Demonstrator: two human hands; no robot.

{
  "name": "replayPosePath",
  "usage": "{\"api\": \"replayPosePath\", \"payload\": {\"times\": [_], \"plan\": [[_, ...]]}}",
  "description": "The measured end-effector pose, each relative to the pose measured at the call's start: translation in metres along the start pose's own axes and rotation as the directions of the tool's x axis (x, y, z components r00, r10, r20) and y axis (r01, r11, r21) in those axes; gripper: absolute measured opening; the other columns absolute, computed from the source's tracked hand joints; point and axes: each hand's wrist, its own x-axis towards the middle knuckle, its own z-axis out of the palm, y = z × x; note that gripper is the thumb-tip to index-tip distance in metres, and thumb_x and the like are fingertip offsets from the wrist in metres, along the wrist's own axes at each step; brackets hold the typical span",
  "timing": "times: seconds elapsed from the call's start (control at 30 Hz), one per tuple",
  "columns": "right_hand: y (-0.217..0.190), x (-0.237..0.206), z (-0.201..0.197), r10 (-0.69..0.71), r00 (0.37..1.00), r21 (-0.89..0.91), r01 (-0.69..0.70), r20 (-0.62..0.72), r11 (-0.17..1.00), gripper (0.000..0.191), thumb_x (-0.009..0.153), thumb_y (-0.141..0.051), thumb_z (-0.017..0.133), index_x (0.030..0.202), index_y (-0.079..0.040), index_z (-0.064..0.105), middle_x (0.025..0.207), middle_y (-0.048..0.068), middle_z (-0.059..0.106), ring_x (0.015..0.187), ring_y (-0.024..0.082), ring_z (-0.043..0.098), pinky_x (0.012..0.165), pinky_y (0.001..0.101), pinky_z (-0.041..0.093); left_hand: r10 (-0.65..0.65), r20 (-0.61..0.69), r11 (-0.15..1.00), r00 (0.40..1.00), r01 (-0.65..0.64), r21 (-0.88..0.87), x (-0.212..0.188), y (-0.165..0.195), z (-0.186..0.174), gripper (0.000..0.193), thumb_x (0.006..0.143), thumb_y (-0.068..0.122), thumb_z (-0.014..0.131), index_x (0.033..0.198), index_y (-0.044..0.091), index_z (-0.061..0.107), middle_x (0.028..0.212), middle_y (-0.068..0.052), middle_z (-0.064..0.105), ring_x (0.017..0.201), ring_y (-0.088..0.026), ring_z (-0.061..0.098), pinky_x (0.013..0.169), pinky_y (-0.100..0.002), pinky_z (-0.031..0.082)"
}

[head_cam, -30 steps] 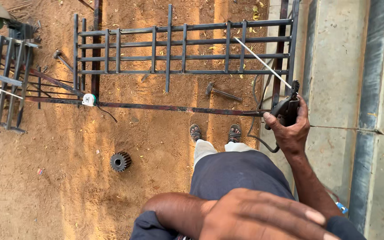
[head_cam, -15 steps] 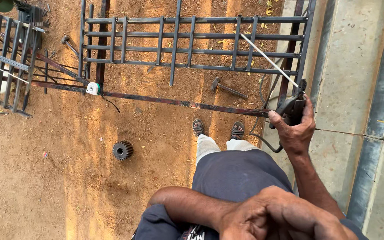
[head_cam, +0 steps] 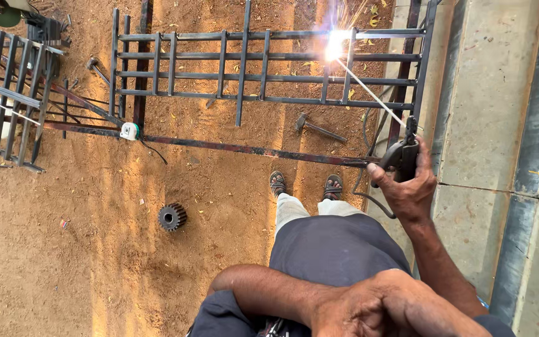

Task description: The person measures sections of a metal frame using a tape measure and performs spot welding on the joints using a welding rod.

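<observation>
My right hand (head_cam: 410, 187) grips a dark electrode holder (head_cam: 400, 156). Its thin welding rod (head_cam: 369, 93) slants up and left to the upper bars of a black metal grille (head_cam: 244, 56) lying on the dirt. A bright white arc with sparks (head_cam: 335, 45) burns where the rod's tip meets a bar. My left hand (head_cam: 394, 309) is raised close to the camera at the bottom edge, back outward, fingers curled in with nothing seen in them. My sandalled feet (head_cam: 307, 184) stand just below the grille.
A hammer (head_cam: 316, 126) lies beside the grille's lower bars. A white tape measure (head_cam: 130, 131) rests on a long rusty bar (head_cam: 244, 150). A dark gear wheel (head_cam: 172, 217) sits on the dirt. Another grille frame (head_cam: 14, 100) lies left; concrete slabs (head_cam: 488, 125) run along the right.
The welding arc has lit; earlier the rod showed no spark. My left hand has curled from flat fingers into a closed shape and risen nearer the camera.
</observation>
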Motion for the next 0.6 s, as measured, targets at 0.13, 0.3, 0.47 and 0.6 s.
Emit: {"api": "replayPosePath", "payload": {"times": [0.13,0.3,0.47,0.6], "plan": [[-0.0030,-0.0002,0.0010,-0.016,1.000,0.028,0.016,0.000,0.999,0.088,0.082,-0.044,0.087,0.148,0.001,0.049,0.097,0.001,0.063,0.087,0.013,0.062,0.081,0.0289,0.054,0.000,0.000,1.000,1.000,0.000,0.006,0.0012,-0.0001,-0.0020,0.048,0.086,0.028,0.078,0.114,-0.007,0.062,0.110,-0.018,0.066,0.103,-0.024,0.066,0.095,-0.035,0.053],[-0.0044,0.0021,0.0010,-0.034,0.999,0.018,0.034,-0.006,0.999,0.084,0.081,-0.039,0.088,0.146,0.000,0.051,0.099,0.001,0.062,0.087,0.013,0.059,0.081,0.0291,0.053,-0.001,-0.007,1.000,1.000,0.001,0.014,0.0006,-0.0010,-0.0064,0.040,0.086,0.022,0.077,0.111,-0.006,0.063,0.108,-0.017,0.067,0.101,-0.023,0.067,0.094,-0.035,0.054],[-0.0007,0.0037,0.0005,-0.027,1.000,0.003,0.027,-0.003,1.000,0.084,0.080,-0.038,0.088,0.145,-0.001,0.051,0.099,0.002,0.061,0.087,0.013,0.058,0.081,0.0291,0.052,0.003,-0.012,1.000,1.000,-0.003,0.024,0.0015,0.0028,-0.0074,0.033,0.087,0.017,0.077,0.109,-0.005,0.064,0.106,-0.016,0.067,0.099,-0.023,0.068,0.092,-0.035,0.055],[0.0049,0.0037,0.0009,-0.002,1.000,0.016,0.002,-0.002,1.000,0.087,0.079,-0.040,0.088,0.147,0.000,0.050,0.100,0.002,0.061,0.087,0.014,0.058,0.080,0.0290,0.052,0.006,-0.020,0.999,1.000,-0.005,0.033,0.0047,0.0072,-0.0058,0.028,0.087,0.012,0.077,0.107,-0.004,0.064,0.104,-0.016,0.068,0.098,-0.022,0.068,0.091,-0.035,0.055]]}}
